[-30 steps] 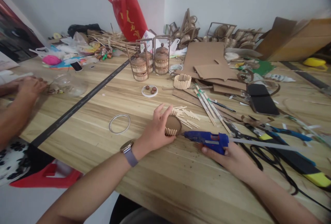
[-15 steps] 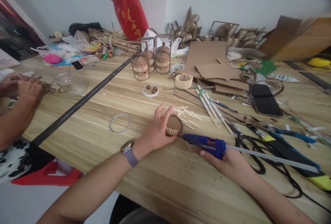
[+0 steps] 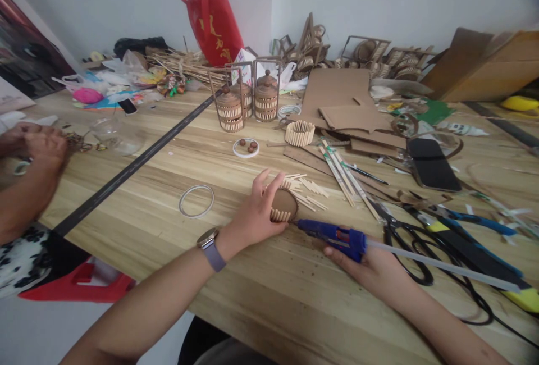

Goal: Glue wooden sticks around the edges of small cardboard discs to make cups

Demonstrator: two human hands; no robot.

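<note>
My left hand [image 3: 257, 210] grips the left side of a round brown cardboard piece [image 3: 285, 203] edged with short upright wooden sticks. In my right hand [image 3: 370, 267] is a blue glue gun [image 3: 337, 236] with a long translucent glue stick out of its back. The gun's nozzle points left, right by the lower edge of the round piece; whether it touches cannot be made out. Loose short sticks [image 3: 314, 187] lie just behind the round piece. A finished-looking ring of sticks [image 3: 299, 133] stands farther back, and a white ring [image 3: 196, 201] lies to the left.
Small lidded stick baskets [image 3: 266, 98] stand behind, near flat cardboard [image 3: 334, 92]. Scissors [image 3: 406, 241], a utility knife [image 3: 471, 250], pliers [image 3: 475, 219] and a phone [image 3: 433, 164] lie at the right. Another person's hands [image 3: 44, 143] work at the far left.
</note>
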